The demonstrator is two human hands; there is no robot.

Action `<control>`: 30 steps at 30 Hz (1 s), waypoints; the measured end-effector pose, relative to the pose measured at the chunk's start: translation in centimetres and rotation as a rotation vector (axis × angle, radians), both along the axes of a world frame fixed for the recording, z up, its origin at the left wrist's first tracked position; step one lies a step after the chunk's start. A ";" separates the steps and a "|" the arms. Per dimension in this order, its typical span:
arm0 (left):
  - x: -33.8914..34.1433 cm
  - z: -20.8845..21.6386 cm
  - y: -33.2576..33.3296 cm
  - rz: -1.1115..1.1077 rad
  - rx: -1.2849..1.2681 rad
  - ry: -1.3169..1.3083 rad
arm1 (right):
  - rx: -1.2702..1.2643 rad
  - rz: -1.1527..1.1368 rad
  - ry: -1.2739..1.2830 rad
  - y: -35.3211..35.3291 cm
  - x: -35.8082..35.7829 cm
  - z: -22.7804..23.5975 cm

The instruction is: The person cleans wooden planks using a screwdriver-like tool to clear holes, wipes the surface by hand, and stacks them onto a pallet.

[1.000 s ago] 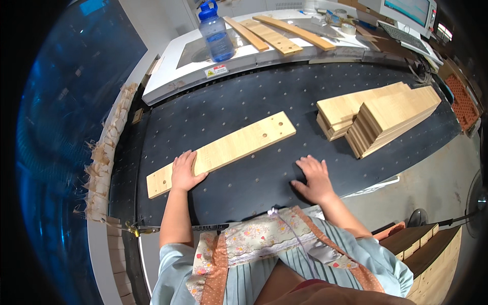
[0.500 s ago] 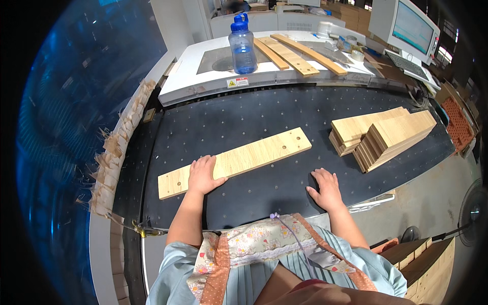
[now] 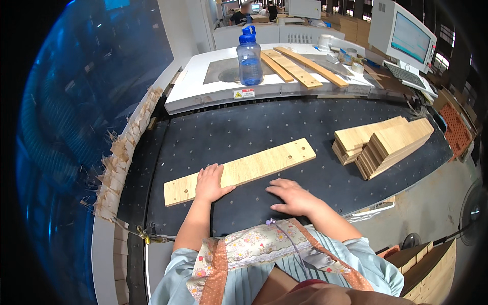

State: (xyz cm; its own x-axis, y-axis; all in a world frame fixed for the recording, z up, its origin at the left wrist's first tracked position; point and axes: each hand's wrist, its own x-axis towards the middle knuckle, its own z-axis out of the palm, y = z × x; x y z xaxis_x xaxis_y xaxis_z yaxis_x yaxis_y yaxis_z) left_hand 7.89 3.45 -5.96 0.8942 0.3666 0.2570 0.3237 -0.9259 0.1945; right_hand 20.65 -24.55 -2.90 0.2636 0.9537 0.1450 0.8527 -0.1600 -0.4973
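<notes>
A long pale wooden board with a small hole near each end lies slanted on the black perforated table. My left hand rests flat on the board's near left part, fingers spread. My right hand lies palm down on the black table just below the board's middle, holding nothing. A stack of similar boards sits fanned out at the right of the table.
A blue water bottle stands on the white machine top beyond the table, beside several longer wooden strips. A monitor and keyboard stand at the far right. Wood offcuts line the table's left edge. More boards lie at lower right.
My right hand has slid left along the table toward the board's middle. My left hand stays on the board, which sits in much the same place.
</notes>
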 end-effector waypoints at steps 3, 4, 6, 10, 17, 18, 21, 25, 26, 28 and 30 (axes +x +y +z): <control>-0.4 0.5 0.0 0.015 -0.016 0.018 | 0.103 0.288 -0.030 3.8 -0.6 1.1; -0.3 0.4 0.1 0.017 -0.017 0.011 | 0.143 0.337 0.028 5.2 -0.7 0.8; -0.4 0.3 0.1 0.016 -0.018 -0.001 | 0.271 0.393 0.150 7.6 -1.0 -1.2; -0.1 0.4 0.2 0.003 0.000 0.014 | 0.358 0.430 0.154 8.8 -0.9 -4.3; -0.5 0.1 0.2 0.002 0.017 -0.017 | 0.348 0.279 0.366 8.1 0.4 -3.7; -0.5 0.1 0.1 0.003 0.012 -0.018 | 0.327 0.243 0.375 8.0 0.4 -3.7; -0.5 0.1 0.1 0.019 0.011 -0.002 | 0.328 0.230 0.439 8.3 0.7 -4.0; -0.4 0.2 0.2 0.019 -0.003 0.006 | 0.328 0.221 0.467 8.4 0.8 -4.2; -0.4 0.3 0.1 0.021 -0.008 0.005 | 0.326 0.220 0.464 8.4 0.8 -4.2; -0.4 0.4 0.0 0.023 -0.012 0.002 | 0.321 0.218 0.458 8.3 0.7 -4.3; -0.3 0.4 0.0 0.026 -0.014 -0.005 | 0.309 0.219 0.447 8.3 0.7 -4.2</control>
State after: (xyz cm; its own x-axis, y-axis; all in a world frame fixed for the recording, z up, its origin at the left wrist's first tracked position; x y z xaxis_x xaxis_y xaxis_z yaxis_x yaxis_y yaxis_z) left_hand 7.55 3.45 -5.58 0.8833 0.3929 0.2559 0.3463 -0.9146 0.2088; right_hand 21.33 -16.26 -7.06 0.1644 0.9238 0.3457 0.5465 0.2064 -0.8116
